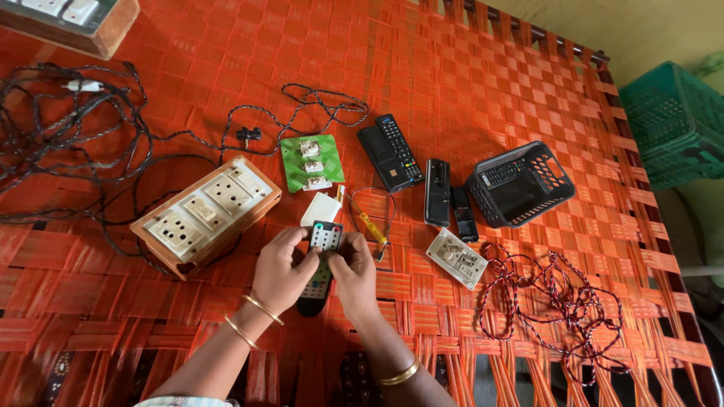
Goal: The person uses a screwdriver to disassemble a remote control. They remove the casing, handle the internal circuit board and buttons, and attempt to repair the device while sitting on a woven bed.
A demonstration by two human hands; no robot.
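A small black remote control with pale buttons is held over the orange woven cot. My left hand grips its left side and my right hand grips its right side, thumbs on its face. Just beyond the remote lie a white adapter and a yellow-handled tester screwdriver. A wooden switch board with white sockets lies to the left of my hands.
A green board with small sockets, two black remotes, a black remote with its cover off, a black basket, a white socket plate, red twisted wire, black cables and a green crate at right.
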